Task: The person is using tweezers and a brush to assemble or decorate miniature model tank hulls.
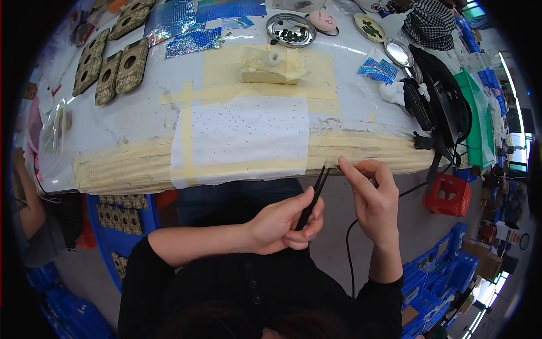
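Note:
Black tweezers (320, 189) are gripped in my left hand (288, 221), their tips pointing up and slightly apart near the table's front edge. My right hand (375, 198) is just to the right of the tips, thumb and forefinger pinched together. What it holds is too small to make out; a tiny dark bit shows at the fingertips. To the left of both hands, a white sheet of paper (248, 135) is taped to the table, with many tiny dark specks scattered over it. Behind the sheet sits a pale yellow block (270, 75) with a small white ring-shaped piece on top.
Patterned camouflage cases (131, 65) lie at the far left, beside blue shiny sheets (195, 42). A round metal tray (291, 30) holds small dark pieces. At right are a black bag (443, 96), a green bin (474, 113) and a red stool (447, 195) on the floor.

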`<move>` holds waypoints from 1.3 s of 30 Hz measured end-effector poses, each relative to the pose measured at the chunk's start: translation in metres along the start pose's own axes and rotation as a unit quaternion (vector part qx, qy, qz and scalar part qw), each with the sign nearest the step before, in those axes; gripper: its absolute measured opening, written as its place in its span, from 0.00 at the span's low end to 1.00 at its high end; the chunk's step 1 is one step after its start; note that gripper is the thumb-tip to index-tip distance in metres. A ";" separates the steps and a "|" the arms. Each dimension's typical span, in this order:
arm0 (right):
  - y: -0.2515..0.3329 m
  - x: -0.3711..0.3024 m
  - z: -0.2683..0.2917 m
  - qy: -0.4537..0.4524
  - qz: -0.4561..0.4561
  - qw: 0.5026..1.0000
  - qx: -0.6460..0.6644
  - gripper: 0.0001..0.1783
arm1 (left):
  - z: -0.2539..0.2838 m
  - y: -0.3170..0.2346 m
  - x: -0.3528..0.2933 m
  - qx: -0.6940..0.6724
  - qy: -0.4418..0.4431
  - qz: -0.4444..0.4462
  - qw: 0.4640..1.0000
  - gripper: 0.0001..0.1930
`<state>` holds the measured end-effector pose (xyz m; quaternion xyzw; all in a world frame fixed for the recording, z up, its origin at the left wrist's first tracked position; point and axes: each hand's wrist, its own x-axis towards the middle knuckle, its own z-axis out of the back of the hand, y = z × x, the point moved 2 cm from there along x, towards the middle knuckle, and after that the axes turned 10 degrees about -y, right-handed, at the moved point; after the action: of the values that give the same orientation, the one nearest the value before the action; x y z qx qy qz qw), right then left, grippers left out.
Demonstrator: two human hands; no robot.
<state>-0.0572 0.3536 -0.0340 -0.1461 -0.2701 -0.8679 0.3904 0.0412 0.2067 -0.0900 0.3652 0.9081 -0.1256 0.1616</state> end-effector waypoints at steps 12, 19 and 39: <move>0.000 0.004 -0.005 0.018 -0.014 1.000 0.009 0.30 | 0.001 0.002 -0.001 -0.054 0.026 0.018 0.998 0.21; 0.005 0.007 -0.006 0.018 0.018 0.999 -0.034 0.29 | 0.003 0.002 -0.001 -0.064 0.032 0.025 0.997 0.21; 0.001 0.005 0.003 -0.039 -0.080 0.995 0.046 0.25 | -0.003 -0.010 -0.009 0.140 -0.099 -0.078 0.982 0.13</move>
<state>-0.0597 0.3514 -0.0289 -0.1397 -0.3354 -0.8769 0.3147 0.0402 0.1952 -0.0829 0.2981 0.8870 -0.2988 0.1875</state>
